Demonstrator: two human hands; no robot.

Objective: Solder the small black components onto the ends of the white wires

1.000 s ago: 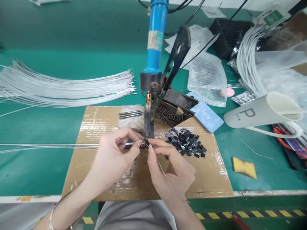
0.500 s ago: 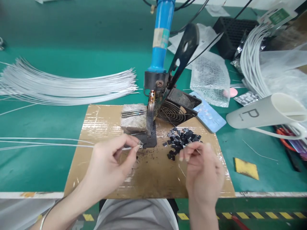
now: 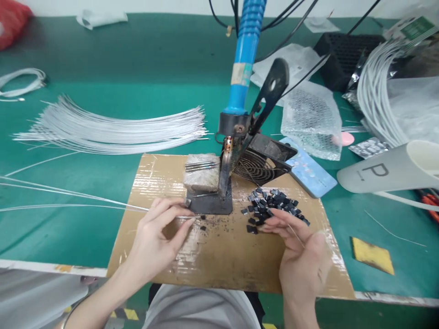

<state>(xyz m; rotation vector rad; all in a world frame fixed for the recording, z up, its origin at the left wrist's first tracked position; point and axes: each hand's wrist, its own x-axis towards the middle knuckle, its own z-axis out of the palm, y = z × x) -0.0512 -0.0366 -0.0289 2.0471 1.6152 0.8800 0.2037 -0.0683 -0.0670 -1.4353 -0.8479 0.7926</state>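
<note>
My left hand (image 3: 164, 230) pinches thin white cables (image 3: 120, 205) just short of their ends, which point right over the cardboard (image 3: 219, 265). Small black bits lie by the cable tips. My right hand (image 3: 302, 249) reaches the pile of small black connectors (image 3: 274, 201), its fingertips at the near edge. A thin solder wire (image 3: 295, 235) runs across that hand between fingers and thumb. Above the cardboard, a soldering iron with a blue handle (image 3: 242, 87) is held tip down in a black stand (image 3: 212, 206). A whitish block (image 3: 202, 176) sits left of the iron's tip.
A thick bundle of white cables (image 3: 126, 132) lies at the back left. Behind the connectors are a small black fan (image 3: 257, 164), a blue phone-like slab (image 3: 312, 171) and bubble wrap (image 3: 308, 119). To the right are a white cup (image 3: 380, 169) and a yellow sponge (image 3: 373, 256).
The view has shifted left. My right hand has turned, and its fingers now reach the connector pile. The cable ends in my left hand have moved off the black base, towards me.
</note>
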